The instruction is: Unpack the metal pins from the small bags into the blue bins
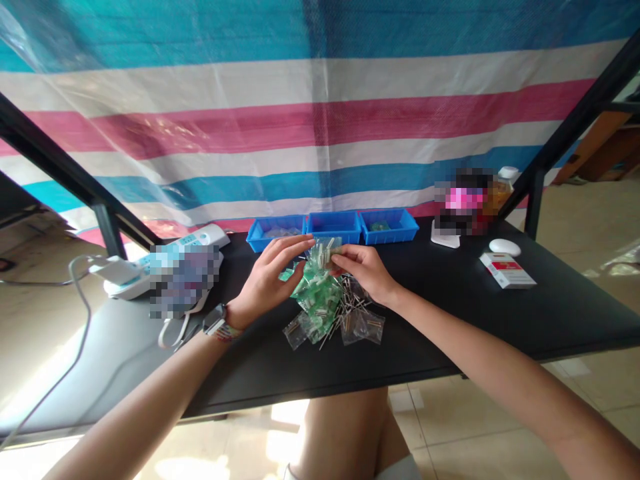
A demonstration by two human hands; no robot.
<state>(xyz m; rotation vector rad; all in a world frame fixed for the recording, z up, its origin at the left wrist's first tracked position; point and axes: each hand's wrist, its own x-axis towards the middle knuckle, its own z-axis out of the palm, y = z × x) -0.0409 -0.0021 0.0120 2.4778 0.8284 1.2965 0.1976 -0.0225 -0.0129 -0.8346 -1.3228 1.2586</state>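
We pinch a small clear bag (326, 252) between left hand (267, 280) and right hand (367, 270) above the pile of bagged pins (330, 307) mid-desk (500, 313), seemingly filling it; sealing needs steady fingers.

3 bins (333, 227) behind bag pile (327, 303), mouse (505, 247) right, power strip (165, 261) left

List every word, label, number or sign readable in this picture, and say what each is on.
None can be read.
Red and white box: print too small.
White power strip: markings blurred, partly pixelated.
Small clear bag held by left hand and right hand: no legible text.
Blue bins: no labels visible.
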